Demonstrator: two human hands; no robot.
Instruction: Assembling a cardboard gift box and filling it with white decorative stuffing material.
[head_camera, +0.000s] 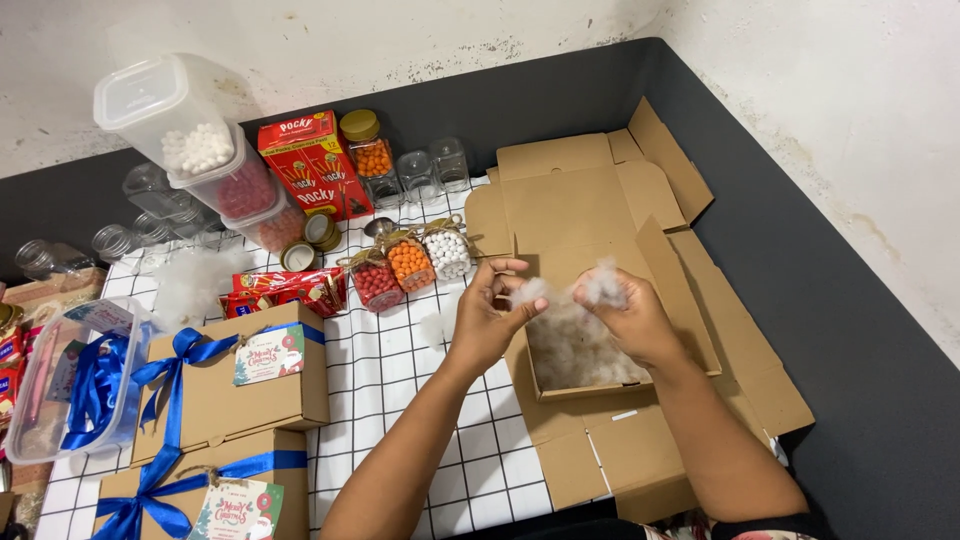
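Note:
My left hand (487, 312) and my right hand (627, 318) each pinch one end of a tuft of white fluffy stuffing (566, 298), stretched between them. They hover over an open brown cardboard box (598, 210), whose bottom is lined with more white stuffing (583, 350). Three small jars of red, orange and white balls (411, 263), tied with twine, stand just left of the box.
Two closed brown boxes with blue ribbons and tags (235, 380) lie at the left. A clear tub of blue ribbon (75, 380), stacked plastic containers (200, 150), a red snack box (313, 163), empty glass jars (432, 170) and loose stuffing (195, 278) sit on the checked cloth (400, 390).

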